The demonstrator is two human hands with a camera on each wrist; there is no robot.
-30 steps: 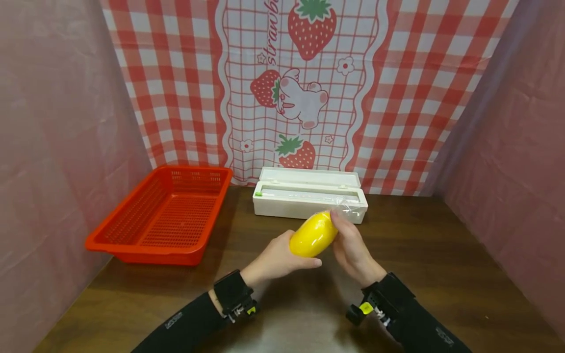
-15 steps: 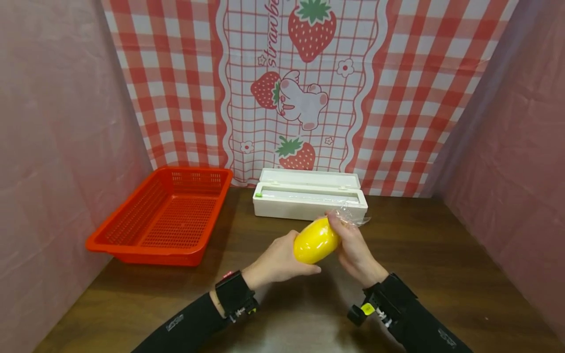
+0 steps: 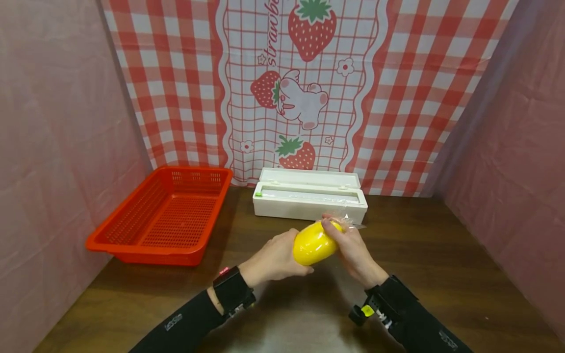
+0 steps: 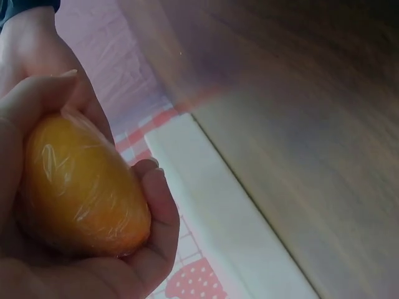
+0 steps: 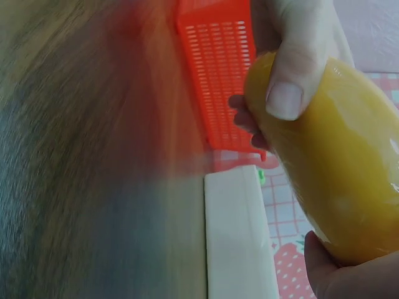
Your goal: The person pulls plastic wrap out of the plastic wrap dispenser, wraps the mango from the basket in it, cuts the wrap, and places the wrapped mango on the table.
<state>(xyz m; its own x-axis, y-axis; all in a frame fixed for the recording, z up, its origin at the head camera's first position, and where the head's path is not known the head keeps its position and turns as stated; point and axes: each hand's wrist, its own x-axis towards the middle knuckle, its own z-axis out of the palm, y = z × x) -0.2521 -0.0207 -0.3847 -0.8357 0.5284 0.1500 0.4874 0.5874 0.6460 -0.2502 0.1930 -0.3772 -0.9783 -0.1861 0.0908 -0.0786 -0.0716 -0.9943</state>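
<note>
The table (image 3: 441, 274), dark wood, is carrying everything and lying below the grip. Beyond the grip and off to its left, a red basket (image 3: 132, 245) is sitting on the table. Directly beyond the grip, a white dispenser box (image 3: 282, 208) is standing with its lid raised, just behind the right hand's knuckles.

Both hands are holding a yellow egg-shaped object (image 3: 312, 242) clear of the table. The left hand (image 3: 273, 260) is gripping its near-left end, fingers curled round the body and thumb on top. The right hand (image 3: 353, 250) is closing on the far-right end, thumb pressing across the top. The left wrist view is showing a clear film (image 4: 81, 187) clinging over the yellow object in fine wrinkles; a crumpled loose tail of it is sticking out past the right hand, toward the box.

Orientation: the long axis is running from near-left to far-right, the far end tilting slightly upward toward the box.

Judgement on the step in hand: the film appears to be being smoothed down at the far end. To do this well, the left-hand grip should be holding the object steady while the right thumb is pressing the loose tail flat against the surface, working from the body outward so no slack is bunching.
</note>
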